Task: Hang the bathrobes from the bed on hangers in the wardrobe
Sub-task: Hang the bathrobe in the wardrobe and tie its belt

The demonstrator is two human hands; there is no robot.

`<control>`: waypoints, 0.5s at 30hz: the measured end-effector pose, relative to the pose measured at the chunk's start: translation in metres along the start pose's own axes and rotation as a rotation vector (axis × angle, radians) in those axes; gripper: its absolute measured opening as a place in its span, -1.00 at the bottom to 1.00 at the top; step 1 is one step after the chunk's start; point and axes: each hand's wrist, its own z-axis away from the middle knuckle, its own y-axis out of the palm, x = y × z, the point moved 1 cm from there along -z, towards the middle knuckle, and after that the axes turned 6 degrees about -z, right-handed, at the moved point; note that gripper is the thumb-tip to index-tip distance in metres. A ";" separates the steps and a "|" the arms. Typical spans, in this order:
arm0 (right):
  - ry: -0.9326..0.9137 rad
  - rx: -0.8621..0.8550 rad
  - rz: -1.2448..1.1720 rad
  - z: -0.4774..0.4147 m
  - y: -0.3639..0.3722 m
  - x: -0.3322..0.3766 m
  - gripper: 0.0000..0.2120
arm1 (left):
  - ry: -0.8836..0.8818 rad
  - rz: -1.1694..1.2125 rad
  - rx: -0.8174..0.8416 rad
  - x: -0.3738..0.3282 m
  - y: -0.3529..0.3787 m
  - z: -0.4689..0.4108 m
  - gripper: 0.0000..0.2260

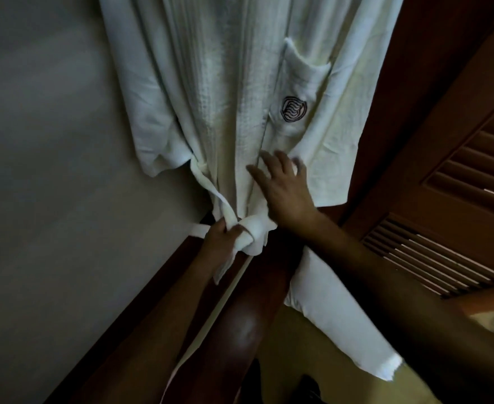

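Head view has one white bathrobe (225, 83) hanging on the far side, between the pale wall (50, 141) on the left and the louvred wardrobe door (444, 185) on the right, so I'd say this one's basically hung. Its top runs out of frame, so no hanger visible. Left hand (219, 240) is curled round the belt (257, 228) right at the knot, gripping it. Right hand (283, 188) lies flat on the robe front just under the logo pocket (298, 91), fingers spread, holding nothing. Looks like finishing touches to me. More white cloth (336, 316) droops near the right arm; can't tell if that's a second robe. Bed isn't in view, so no idea how many remain.
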 end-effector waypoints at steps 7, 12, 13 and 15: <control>-0.146 0.120 0.350 0.006 -0.023 -0.065 -0.80 | -0.119 0.116 -0.241 0.000 -0.025 -0.022 -0.58; 0.165 0.564 0.008 0.026 -0.013 -0.068 -0.70 | -0.044 0.272 -0.151 -0.030 -0.018 -0.026 -0.68; 0.165 0.552 -0.228 0.021 -0.009 -0.055 -0.61 | 0.001 0.290 -0.109 -0.039 -0.013 -0.025 -0.75; 0.168 0.378 -0.502 0.006 -0.010 -0.024 -0.37 | 0.087 0.339 -0.020 -0.058 -0.005 -0.017 -0.86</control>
